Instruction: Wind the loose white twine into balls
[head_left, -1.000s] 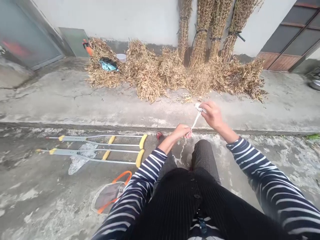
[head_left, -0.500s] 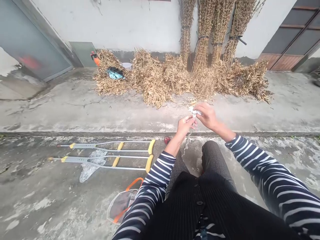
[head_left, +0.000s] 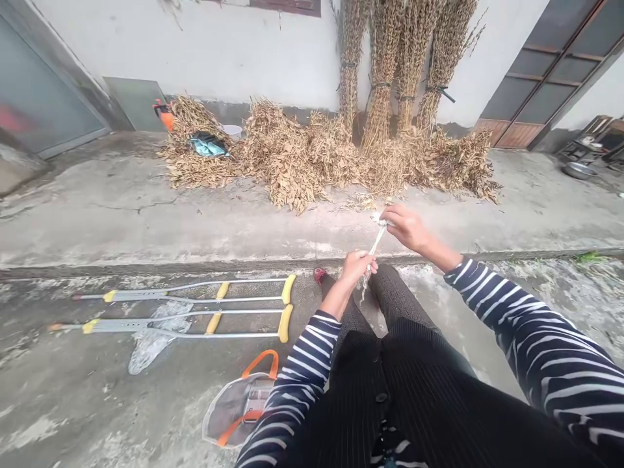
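A thin white strip (head_left: pixel 376 242) is stretched taut between my two hands, above my knees in dark trousers. My right hand (head_left: pixel 405 226) pinches its upper end, which is bunched in the fingers. My left hand (head_left: pixel 357 266) is closed round the lower end, a little nearer my lap, and a short tail hangs below it. Both arms wear navy sleeves with white stripes.
Two grey crutches with yellow pads (head_left: pixel 195 309) lie on the wet concrete to my left, with a clear plastic bag (head_left: pixel 149 339) under them. A mesh bag with orange handles (head_left: pixel 238 404) sits by my left elbow. Dried stalk bundles (head_left: pixel 312 149) are heaped against the far wall.
My hands, close together half a second ago, have drawn apart again and the white strip is pulled out straight between them. The camera has swung slightly.
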Motion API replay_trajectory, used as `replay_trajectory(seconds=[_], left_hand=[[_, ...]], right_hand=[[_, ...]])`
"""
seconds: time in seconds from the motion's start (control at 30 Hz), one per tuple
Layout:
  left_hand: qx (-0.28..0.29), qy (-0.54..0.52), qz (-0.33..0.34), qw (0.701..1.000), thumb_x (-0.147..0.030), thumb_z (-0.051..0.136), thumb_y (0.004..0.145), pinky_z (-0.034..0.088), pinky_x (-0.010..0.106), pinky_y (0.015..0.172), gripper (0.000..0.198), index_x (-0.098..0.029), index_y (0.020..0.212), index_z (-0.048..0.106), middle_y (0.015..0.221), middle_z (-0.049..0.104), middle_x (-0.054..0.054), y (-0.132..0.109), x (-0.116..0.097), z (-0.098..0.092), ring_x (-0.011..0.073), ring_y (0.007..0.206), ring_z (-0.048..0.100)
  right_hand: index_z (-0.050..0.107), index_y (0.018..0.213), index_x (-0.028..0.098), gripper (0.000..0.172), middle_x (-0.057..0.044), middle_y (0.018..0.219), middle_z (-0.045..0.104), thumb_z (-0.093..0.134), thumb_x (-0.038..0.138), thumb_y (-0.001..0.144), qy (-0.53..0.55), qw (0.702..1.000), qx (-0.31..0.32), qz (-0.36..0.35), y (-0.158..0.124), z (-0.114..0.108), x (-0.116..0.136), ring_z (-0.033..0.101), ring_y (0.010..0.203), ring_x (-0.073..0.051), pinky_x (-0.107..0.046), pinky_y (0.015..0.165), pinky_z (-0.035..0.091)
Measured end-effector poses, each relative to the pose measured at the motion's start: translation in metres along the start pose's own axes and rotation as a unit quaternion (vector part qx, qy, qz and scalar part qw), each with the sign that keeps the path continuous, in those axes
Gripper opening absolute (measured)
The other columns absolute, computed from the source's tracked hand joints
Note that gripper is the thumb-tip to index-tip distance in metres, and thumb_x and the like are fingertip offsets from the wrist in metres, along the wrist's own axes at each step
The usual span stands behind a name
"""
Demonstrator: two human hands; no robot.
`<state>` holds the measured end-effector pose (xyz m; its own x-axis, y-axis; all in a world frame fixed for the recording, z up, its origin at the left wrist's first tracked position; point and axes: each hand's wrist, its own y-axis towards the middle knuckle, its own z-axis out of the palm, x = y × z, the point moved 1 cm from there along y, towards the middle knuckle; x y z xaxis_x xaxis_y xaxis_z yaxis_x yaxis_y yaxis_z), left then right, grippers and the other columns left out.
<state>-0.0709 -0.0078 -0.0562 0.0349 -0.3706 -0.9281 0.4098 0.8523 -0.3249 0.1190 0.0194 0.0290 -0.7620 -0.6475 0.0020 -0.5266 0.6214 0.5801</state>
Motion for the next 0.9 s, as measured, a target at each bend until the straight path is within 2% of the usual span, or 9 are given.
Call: replay_trajectory(seconds=[0.13,0.27,0.4,0.53,0.63,0.73,0.83,0.9], left_hand=[[0.011,0.040,-0.016,0.999,-0.008,0.053,0.087,0.041,0.016,0.048,0.016,-0.011,0.077,0.065,0.071,0.072,0.005,0.006,0.027,-0.009,0.0088,0.058,0.067],[-0.003,0.090,-0.026,0.996,-0.011,0.057,0.086,0.043,0.014,0.050,0.014,-0.012,0.075,0.067,0.073,0.073,0.005,0.017,0.048,-0.023,0.0088,0.061,0.067],[-0.038,0.111,-0.034,0.992,-0.014,0.059,0.085,0.046,0.016,0.050,0.013,-0.013,0.076,0.069,0.074,0.073,0.005,0.036,0.062,-0.036,0.0106,0.065,0.068],[-0.054,0.140,-0.045,0.988,-0.015,0.062,0.082,0.046,0.017,0.050,0.013,-0.014,0.071,0.070,0.071,0.073,0.005,0.055,0.067,-0.035,0.0124,0.065,0.068],[-0.100,0.154,-0.038,0.982,-0.014,0.060,0.081,0.050,0.019,0.056,0.015,-0.013,0.071,0.072,0.080,0.075,0.007,0.070,0.057,-0.027,0.0130,0.071,0.068],[-0.150,0.158,-0.019,0.976,-0.013,0.061,0.080,0.055,0.023,0.063,0.015,-0.013,0.073,0.074,0.085,0.076,0.007,0.085,0.032,-0.020,0.0131,0.074,0.068],[-0.172,0.144,0.013,0.974,-0.013,0.059,0.079,0.056,0.024,0.069,0.016,-0.014,0.069,0.072,0.077,0.074,0.005,0.089,0.003,-0.016,0.0124,0.072,0.067],[-0.163,0.108,0.043,0.980,-0.016,0.059,0.079,0.056,0.024,0.068,0.015,-0.014,0.070,0.071,0.075,0.073,0.005,0.084,-0.010,-0.016,0.0126,0.070,0.067]], right_hand=[[0.070,0.105,0.020,0.021,-0.012,0.107,0.071,0.055,0.016,0.093,-0.012,0.998,-0.014,0.054,-0.013,-0.005,-0.014,0.062,0.097,-0.029,-0.043,0.082,0.053],[0.072,0.104,0.020,0.020,-0.011,0.108,0.073,0.056,0.016,0.092,0.003,0.998,-0.016,0.064,-0.013,-0.008,-0.022,0.062,0.097,-0.029,-0.044,0.083,0.053],[0.072,0.102,0.022,0.019,-0.009,0.104,0.074,0.059,0.016,0.090,0.035,0.994,-0.064,0.086,-0.012,-0.009,-0.030,0.065,0.097,-0.028,-0.043,0.083,0.054],[0.072,0.101,0.023,0.021,-0.008,0.105,0.075,0.059,0.014,0.087,0.071,0.986,-0.113,0.099,-0.026,-0.009,-0.044,0.067,0.098,-0.027,-0.043,0.085,0.056],[0.072,0.101,0.024,0.023,-0.007,0.103,0.076,0.058,0.013,0.086,0.096,0.979,-0.144,0.111,-0.039,-0.010,-0.061,0.069,0.099,-0.027,-0.045,0.086,0.057],[0.072,0.100,0.025,0.023,-0.006,0.101,0.077,0.059,0.014,0.085,0.106,0.967,-0.191,0.132,-0.043,-0.014,-0.083,0.070,0.097,-0.027,-0.047,0.087,0.057],[0.073,0.099,0.024,0.021,-0.006,0.101,0.077,0.061,0.014,0.084,0.115,0.954,-0.238,0.139,-0.040,-0.019,-0.105,0.070,0.094,-0.026,-0.046,0.087,0.056],[0.073,0.097,0.023,0.020,-0.006,0.099,0.077,0.062,0.014,0.082,0.131,0.944,-0.265,0.149,-0.037,-0.021,-0.117,0.070,0.092,-0.026,-0.045,0.087,0.056]])
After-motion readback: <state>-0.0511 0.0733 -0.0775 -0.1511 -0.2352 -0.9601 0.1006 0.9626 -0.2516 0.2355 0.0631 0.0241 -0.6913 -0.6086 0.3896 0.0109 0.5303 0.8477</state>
